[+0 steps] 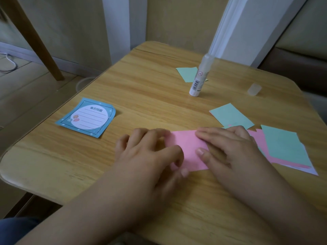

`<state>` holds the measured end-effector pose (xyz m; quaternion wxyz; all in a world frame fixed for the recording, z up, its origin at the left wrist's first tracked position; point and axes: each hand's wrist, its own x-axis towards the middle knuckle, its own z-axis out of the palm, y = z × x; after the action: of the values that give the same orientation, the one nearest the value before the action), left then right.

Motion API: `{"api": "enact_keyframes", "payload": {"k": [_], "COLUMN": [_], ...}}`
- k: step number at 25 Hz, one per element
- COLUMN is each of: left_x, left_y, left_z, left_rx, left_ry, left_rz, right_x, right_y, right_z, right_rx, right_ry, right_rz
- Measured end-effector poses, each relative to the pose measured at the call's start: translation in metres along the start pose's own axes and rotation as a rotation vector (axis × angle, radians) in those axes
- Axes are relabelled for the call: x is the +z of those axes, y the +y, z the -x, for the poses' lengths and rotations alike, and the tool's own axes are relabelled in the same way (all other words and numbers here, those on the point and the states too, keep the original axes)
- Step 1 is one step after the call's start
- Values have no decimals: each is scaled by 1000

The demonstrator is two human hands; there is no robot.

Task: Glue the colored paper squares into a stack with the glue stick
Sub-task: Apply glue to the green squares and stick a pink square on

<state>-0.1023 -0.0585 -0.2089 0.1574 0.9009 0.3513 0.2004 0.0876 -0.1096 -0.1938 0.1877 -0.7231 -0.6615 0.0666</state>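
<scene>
A pink paper square (188,147) lies flat on the wooden table (141,89), between my two hands. My left hand (150,156) rests on its left edge with fingers spread and blurred by motion. My right hand (228,149) presses its right side with straight fingers and the thumb laid on the paper. The uncapped glue stick (199,76) stands upright at the back, apart from both hands. Its clear cap (254,89) lies to the right of it.
A pile of green and pink squares (286,149) sits at the right edge, with a green square (230,114) behind it and another green piece (188,73) by the glue stick. A blue notepad (86,117) lies at the left. A chair leg (35,38) stands beyond the table.
</scene>
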Motion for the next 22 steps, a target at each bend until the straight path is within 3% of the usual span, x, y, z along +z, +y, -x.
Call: {"api": "enact_keyframes", "payload": {"k": [4, 7, 15, 17, 20, 22], "left_x": [-9, -11, -17, -18, -17, -13], "left_y": [-4, -1, 22, 31, 41, 47], "left_z": [-11, -16, -31, -36, -44, -48], "left_rx": [-198, -319, -424, -471, -576, -534], "left_ry": [66, 29, 10, 72, 120, 86], "left_rz": [19, -24, 28, 266, 888, 1049], "right_x": [-4, -10, -8, -9, -12, -13], "right_y": [-8, -11, -7, -5, -7, -8], "right_z": [-1, -2, 7, 11, 16, 19], "right_rx": [-32, -14, -11, -9, -130, -193], "right_ry": [-128, -143, 105, 182, 315, 384], "right_rz": [21, 58, -124, -141, -7, 92]}}
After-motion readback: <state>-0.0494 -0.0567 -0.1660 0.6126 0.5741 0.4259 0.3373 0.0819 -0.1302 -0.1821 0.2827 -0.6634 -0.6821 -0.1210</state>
